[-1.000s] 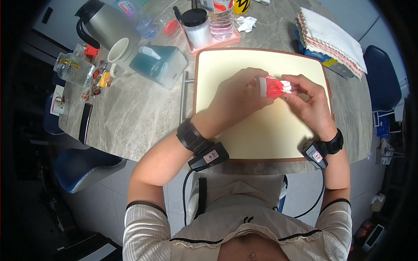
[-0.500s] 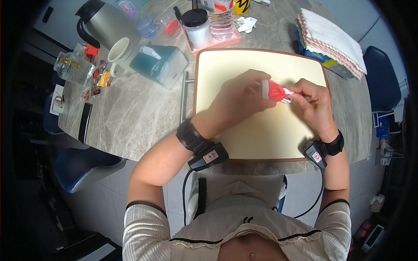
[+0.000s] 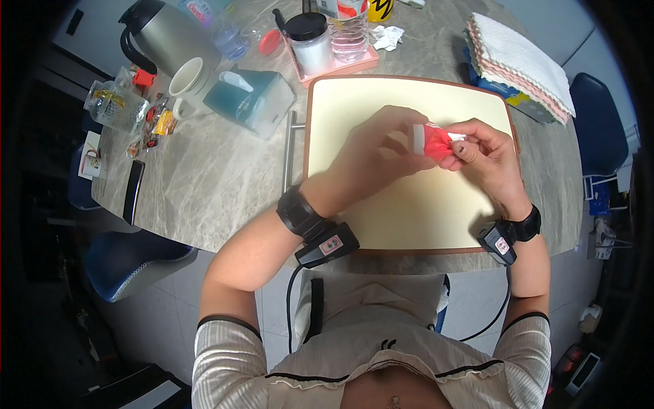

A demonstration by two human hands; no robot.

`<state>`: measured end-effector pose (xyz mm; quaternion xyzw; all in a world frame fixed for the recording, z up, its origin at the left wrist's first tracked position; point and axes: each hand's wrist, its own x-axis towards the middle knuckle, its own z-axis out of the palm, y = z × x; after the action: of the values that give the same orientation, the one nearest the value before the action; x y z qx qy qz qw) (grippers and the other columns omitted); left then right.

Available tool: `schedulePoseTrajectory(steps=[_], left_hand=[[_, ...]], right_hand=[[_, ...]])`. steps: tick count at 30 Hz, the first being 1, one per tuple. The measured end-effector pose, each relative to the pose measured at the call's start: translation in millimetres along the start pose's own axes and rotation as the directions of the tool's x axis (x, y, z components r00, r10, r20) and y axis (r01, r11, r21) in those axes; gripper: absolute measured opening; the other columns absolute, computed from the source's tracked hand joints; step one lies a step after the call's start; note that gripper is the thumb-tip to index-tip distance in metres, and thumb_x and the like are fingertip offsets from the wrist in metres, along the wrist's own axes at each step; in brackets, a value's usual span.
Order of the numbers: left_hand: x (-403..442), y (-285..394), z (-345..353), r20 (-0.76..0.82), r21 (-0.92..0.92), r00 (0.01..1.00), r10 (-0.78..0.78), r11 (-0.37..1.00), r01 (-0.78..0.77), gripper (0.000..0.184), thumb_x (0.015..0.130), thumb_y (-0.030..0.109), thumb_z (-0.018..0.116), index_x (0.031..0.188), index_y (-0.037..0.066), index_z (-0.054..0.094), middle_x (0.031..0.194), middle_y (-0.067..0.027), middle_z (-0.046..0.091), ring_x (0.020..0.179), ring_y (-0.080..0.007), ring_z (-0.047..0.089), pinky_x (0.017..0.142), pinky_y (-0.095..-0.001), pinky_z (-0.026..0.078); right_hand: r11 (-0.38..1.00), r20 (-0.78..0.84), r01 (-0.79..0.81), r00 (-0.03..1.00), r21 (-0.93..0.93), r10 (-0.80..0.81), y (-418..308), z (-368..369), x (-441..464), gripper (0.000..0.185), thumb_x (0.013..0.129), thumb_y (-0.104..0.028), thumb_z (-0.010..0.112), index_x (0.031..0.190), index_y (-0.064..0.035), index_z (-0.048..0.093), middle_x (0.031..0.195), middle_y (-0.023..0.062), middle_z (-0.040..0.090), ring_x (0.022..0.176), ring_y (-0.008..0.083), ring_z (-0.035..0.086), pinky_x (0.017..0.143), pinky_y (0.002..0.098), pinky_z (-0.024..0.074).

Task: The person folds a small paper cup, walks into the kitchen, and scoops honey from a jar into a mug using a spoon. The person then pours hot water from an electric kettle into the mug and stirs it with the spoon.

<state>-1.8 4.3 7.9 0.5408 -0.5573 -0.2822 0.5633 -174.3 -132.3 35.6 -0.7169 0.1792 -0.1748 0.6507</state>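
Observation:
Between both hands is a small red, soft-looking piece (image 3: 437, 142) with a pale band at its left end and white bits at its right end; its kind is unclear. My left hand (image 3: 388, 140) is curled around the pale band. My right hand (image 3: 489, 151) pinches the narrower right side, thumb on top, partly covering the white bits. Both hands are above a cream board (image 3: 402, 211) with a brown rim and a metal handle at its left. Each wrist wears a black strap with a small cabled box.
On the marble-look table (image 3: 204, 198) stand a steel jug (image 3: 170, 41), a cream mug (image 3: 189, 85) and a blue-tinted container (image 3: 248, 102) at left. Behind the board, a pink tray (image 3: 357, 65) bears a black-lidded jar (image 3: 308, 44). Folded towels (image 3: 518, 58) lie at right.
My right hand has shifted its grip slightly left onto the red piece, its thumb now over it. Fewer white bits show. My left hand stays nearly where it was.

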Motion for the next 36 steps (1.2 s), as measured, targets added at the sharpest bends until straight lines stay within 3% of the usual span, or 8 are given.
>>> schedulePoseTrajectory(steps=[8, 14, 17, 20, 26, 29, 32, 36], left_hand=[[0, 2, 3, 0.038, 0.043, 0.998, 0.060, 0.997, -0.061, 0.052, 0.074, 0.010, 0.076, 0.120, 0.008, 0.051, 0.115, -0.0035, 0.056, 0.102, -0.0132, 0.055, 0.080, -0.0263, 0.050], [1, 7, 3, 0.090, -0.055, 0.978, -0.190, 0.979, 0.195, 0.058, 0.075, 0.011, 0.075, 0.125, 0.007, 0.045, 0.111, -0.0078, 0.058, 0.092, -0.0139, 0.059, 0.079, -0.0267, 0.050], [1, 9, 2, 0.065, -0.015, 0.985, -0.161, 0.987, 0.163, 0.058, 0.075, 0.011, 0.075, 0.125, 0.007, 0.045, 0.111, -0.0071, 0.058, 0.090, -0.0131, 0.059, 0.079, -0.0262, 0.050], [1, 8, 2, 0.047, -0.039, 0.985, -0.167, 0.985, 0.169, 0.058, 0.074, 0.010, 0.076, 0.124, 0.007, 0.046, 0.110, -0.0062, 0.057, 0.089, -0.0122, 0.059, 0.078, -0.0257, 0.050], [2, 9, 1, 0.085, 0.037, 0.987, -0.137, 0.990, 0.134, 0.059, 0.071, 0.010, 0.078, 0.122, 0.008, 0.047, 0.108, -0.0059, 0.057, 0.087, -0.0111, 0.060, 0.076, -0.0244, 0.050], [2, 8, 1, 0.086, 0.051, 0.988, -0.125, 0.991, 0.121, 0.060, 0.070, 0.009, 0.078, 0.121, 0.007, 0.047, 0.104, -0.0054, 0.058, 0.086, -0.0109, 0.060, 0.076, -0.0240, 0.050], [1, 8, 1, 0.126, -0.008, 0.976, -0.176, 0.984, 0.179, 0.059, 0.070, 0.009, 0.078, 0.121, 0.007, 0.049, 0.098, -0.0046, 0.060, 0.086, -0.0112, 0.060, 0.076, -0.0243, 0.050], [0, 6, 3, 0.103, 0.079, 0.987, -0.123, 0.990, 0.115, 0.058, 0.069, 0.011, 0.079, 0.119, 0.007, 0.051, 0.090, -0.0038, 0.062, 0.083, -0.0118, 0.060, 0.075, -0.0250, 0.049]], right_hand=[[0.995, -0.029, 0.092, 0.995, -0.036, -0.093, 5, -1, -4, 0.010, 0.088, -0.004, 0.058, 0.091, 0.0052, 0.062, 0.081, 0.0099, 0.065, 0.072, 0.0110, 0.062, 0.064, 0.0214, 0.0502], [0.961, -0.042, 0.228, 0.971, -0.160, -0.237, 6, -1, -5, 0.008, 0.087, -0.002, 0.059, 0.090, 0.0046, 0.062, 0.078, 0.0061, 0.064, 0.069, 0.0072, 0.057, 0.063, 0.0196, 0.0459], [0.979, -0.073, 0.172, 0.981, -0.109, -0.181, 6, 4, -1, 0.011, 0.085, -0.002, 0.061, 0.096, 0.0027, 0.060, 0.076, 0.0018, 0.062, 0.068, 0.0042, 0.054, 0.062, 0.0180, 0.0438], [0.975, -0.052, 0.062, 0.996, -0.212, -0.075, 2, 2, -3, 0.022, 0.084, -0.002, 0.063, 0.106, 0.0001, 0.058, 0.079, -0.0009, 0.060, 0.067, 0.0010, 0.050, 0.060, 0.0162, 0.0416], [0.983, -0.044, 0.121, 0.991, -0.141, -0.128, 7, 7, -2, 0.031, 0.084, -0.003, 0.063, 0.115, -0.0015, 0.055, 0.086, -0.0005, 0.059, 0.065, -0.0008, 0.046, 0.056, 0.0142, 0.0385], [0.936, -0.015, 0.197, 0.978, -0.291, -0.210, 1, 8, -2, 0.026, 0.086, -0.006, 0.062, 0.111, -0.0006, 0.058, 0.083, -0.0002, 0.060, 0.065, 0.0001, 0.048, 0.056, 0.0148, 0.0395], [0.992, -0.073, 0.076, 0.994, -0.100, -0.083, 7, 6, -3, 0.018, 0.087, -0.009, 0.062, 0.103, 0.0005, 0.061, 0.078, -0.0001, 0.060, 0.063, 0.0007, 0.050, 0.054, 0.0158, 0.0404], [0.996, -0.031, 0.071, 0.997, -0.045, -0.073, 13, 2, -2, 0.011, 0.088, -0.010, 0.061, 0.091, 0.0010, 0.063, 0.074, 0.0001, 0.060, 0.061, 0.0013, 0.050, 0.052, 0.0167, 0.0406]])
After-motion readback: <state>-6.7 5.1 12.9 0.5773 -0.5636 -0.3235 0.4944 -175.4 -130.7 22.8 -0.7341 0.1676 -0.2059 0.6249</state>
